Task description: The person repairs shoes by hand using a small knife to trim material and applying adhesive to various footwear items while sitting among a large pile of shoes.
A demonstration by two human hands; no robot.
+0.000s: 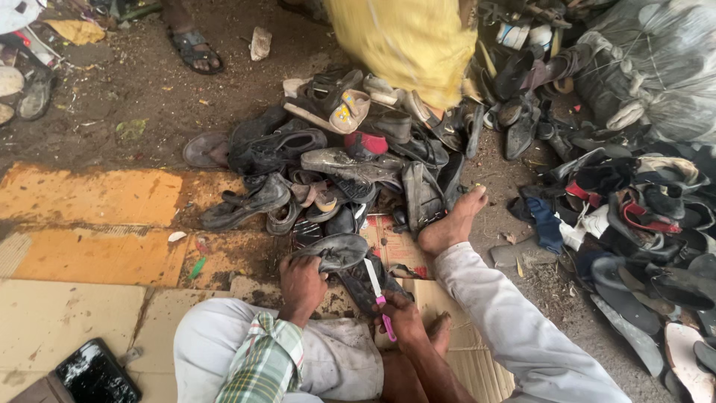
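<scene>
Left hand (pixel 302 282) grips shoe (pixel 333 251), right hand (pixel 399 313) holds knife (pixel 378 295)

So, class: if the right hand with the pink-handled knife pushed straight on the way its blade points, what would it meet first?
Probably the worn grey shoe held by the left hand; the right hand aims the knife up at it, though depth is unclear.

i can't see my left hand's (pixel 302 282) fingertips, they're tucked under the grey shoe (pixel 333 251) it grips. the knife (pixel 379 296) handle disappears inside my right hand (pixel 401 317). the phone (pixel 95 372) is cut by the bottom edge. the yellow garment (pixel 406 41) up top is blurred and cropped, its wearer unseen. a sandalled foot (pixel 192 46) runs off the top edge. the shoe pile (pixel 350 160) buries its lower pairs.
</scene>
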